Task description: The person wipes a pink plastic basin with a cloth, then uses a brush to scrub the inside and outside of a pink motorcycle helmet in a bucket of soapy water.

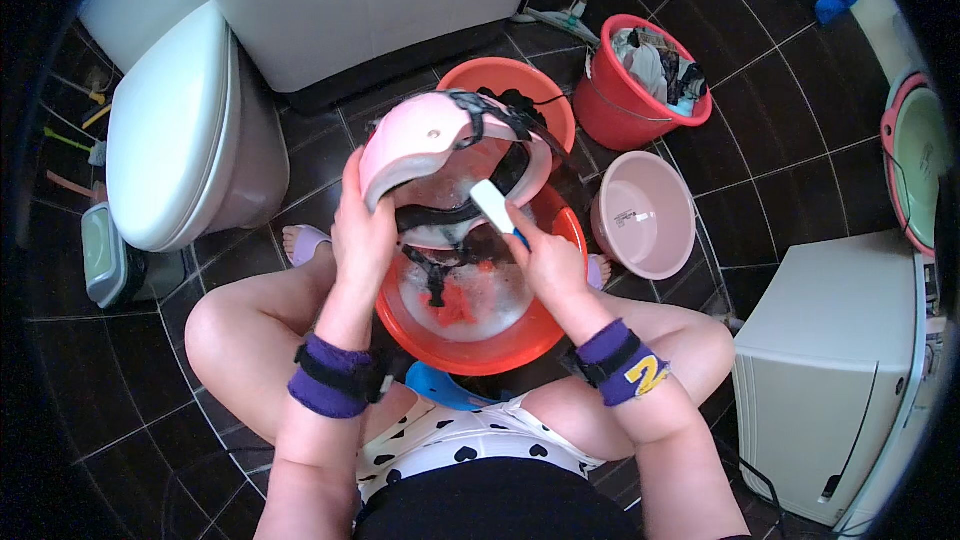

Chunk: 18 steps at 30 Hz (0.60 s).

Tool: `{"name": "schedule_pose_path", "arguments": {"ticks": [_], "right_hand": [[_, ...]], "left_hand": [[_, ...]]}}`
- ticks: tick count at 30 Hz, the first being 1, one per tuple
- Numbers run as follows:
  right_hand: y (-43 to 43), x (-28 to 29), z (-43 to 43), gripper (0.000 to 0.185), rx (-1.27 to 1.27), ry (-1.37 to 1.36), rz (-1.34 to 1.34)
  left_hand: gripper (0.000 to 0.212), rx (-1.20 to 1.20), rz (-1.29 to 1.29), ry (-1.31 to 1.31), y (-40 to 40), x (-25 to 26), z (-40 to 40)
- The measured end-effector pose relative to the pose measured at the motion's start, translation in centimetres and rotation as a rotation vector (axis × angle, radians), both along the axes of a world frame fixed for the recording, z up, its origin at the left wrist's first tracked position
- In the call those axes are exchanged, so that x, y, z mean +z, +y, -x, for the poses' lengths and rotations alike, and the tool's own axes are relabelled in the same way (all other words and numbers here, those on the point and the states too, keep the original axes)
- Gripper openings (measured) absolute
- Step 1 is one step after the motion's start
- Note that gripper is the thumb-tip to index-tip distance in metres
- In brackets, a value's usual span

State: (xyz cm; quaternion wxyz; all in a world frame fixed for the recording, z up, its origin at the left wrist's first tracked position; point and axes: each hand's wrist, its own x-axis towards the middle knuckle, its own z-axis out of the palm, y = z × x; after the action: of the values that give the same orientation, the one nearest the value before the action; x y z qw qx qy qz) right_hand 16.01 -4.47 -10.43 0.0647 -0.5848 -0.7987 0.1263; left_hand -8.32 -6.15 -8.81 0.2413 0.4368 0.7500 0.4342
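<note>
A pink helmet (409,127) with black straps is tilted over a red-orange plastic basin (480,360), its inside towards me. My left hand (365,229) grips the helmet's left edge. In my right hand (550,259) is a brush with a white head (491,204) and a blue handle part; the head is at the helmet's opening, and its bristles are hidden. Soapy water (495,307) with white foam fills the lower basin, and a black strap with a buckle (436,289) hangs over it. Whether the brush touches the helmet I cannot tell.
Behind the helmet stands another orange basin (499,71) with dark items. To the right are a red bucket (611,112) of clothes and a pale pink basin (645,217). A toilet (176,135) stands left, a white cabinet (810,375) right. A blue stool (442,388) is beneath me.
</note>
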Motion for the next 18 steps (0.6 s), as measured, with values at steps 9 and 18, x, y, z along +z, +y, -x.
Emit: {"name": "schedule_pose_path", "arguments": {"ticks": [9,18], "right_hand": [[0.5,-1.2,2.4,0.042,-0.107,0.151,0.085],[1.9,-2.8,2.7,0.041,-0.141,0.185,0.143]], "left_hand": [[0.054,-0.287,0.235,0.604,6.5,8.2,-0.5],[0.052,-0.33,0.126,0.574,7.6,6.9,-2.1]]}}
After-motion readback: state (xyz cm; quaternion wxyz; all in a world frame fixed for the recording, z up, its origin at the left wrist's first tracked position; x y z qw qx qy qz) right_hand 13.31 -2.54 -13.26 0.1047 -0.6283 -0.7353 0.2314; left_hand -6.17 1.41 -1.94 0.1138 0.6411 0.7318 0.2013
